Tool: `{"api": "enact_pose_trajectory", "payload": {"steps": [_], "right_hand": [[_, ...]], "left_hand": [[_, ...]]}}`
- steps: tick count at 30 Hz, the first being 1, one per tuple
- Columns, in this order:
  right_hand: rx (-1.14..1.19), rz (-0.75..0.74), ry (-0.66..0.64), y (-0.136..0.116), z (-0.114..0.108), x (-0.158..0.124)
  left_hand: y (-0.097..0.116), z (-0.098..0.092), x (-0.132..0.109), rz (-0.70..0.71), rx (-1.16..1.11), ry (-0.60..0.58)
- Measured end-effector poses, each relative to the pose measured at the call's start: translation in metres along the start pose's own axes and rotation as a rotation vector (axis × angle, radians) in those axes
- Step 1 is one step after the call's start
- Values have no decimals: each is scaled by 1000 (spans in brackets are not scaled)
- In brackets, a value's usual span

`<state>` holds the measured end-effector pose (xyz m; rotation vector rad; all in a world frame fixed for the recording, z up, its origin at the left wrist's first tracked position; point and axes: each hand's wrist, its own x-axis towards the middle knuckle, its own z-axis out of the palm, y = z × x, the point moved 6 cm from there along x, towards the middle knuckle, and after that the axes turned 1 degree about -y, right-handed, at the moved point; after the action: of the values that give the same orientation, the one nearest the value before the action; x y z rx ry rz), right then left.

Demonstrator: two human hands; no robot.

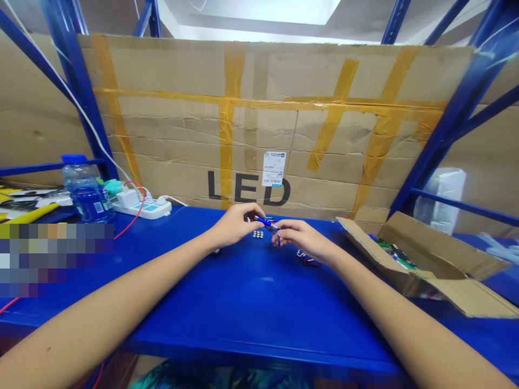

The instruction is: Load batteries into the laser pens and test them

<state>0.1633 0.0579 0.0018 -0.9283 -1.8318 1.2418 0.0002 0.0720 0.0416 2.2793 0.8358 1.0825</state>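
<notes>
Over the far middle of the blue table, a slim blue tube with silvery ends (265, 222), much like a small penlight, is held between my two hands. My left hand (236, 224) is closed on its left end, thumb and fingers pinching it. At the other end, my right hand (298, 237) pinches the silvery part, and a small dark blue piece (279, 240) hangs under those fingertips. Small silvery round pieces (258, 234) sit in rows on the table between the hands. Beside my right wrist are red and blue metal clips (307, 258), partly hidden by it.
On the right, an open cardboard box (441, 259) holds several green, blue and black slim tubes. A bottle of blue liquid (87, 189) and a white power strip (148, 208) with cables stand at the left. A taped cardboard sheet (182, 135) walls the back between blue posts.
</notes>
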Motion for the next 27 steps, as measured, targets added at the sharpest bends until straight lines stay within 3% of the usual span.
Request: {"api": "enact_pose_trajectory", "payload": {"steps": [4, 8, 14, 17, 27], "right_hand": [[76, -22, -37, 1, 14, -2], [23, -30, 6, 4, 12, 0], [-118, -23, 63, 6, -5, 1], [-169, -9, 68, 3, -6, 0], [-256, 39, 145, 2, -11, 0]], "left_hand": [[9, 13, -5, 14, -44, -85], [12, 21, -6, 37, -116, -128], [-13, 12, 2, -177, -779, 18], [-25, 6, 4, -267, -979, 61], [-34, 1, 4, -319, -1000, 111]]}}
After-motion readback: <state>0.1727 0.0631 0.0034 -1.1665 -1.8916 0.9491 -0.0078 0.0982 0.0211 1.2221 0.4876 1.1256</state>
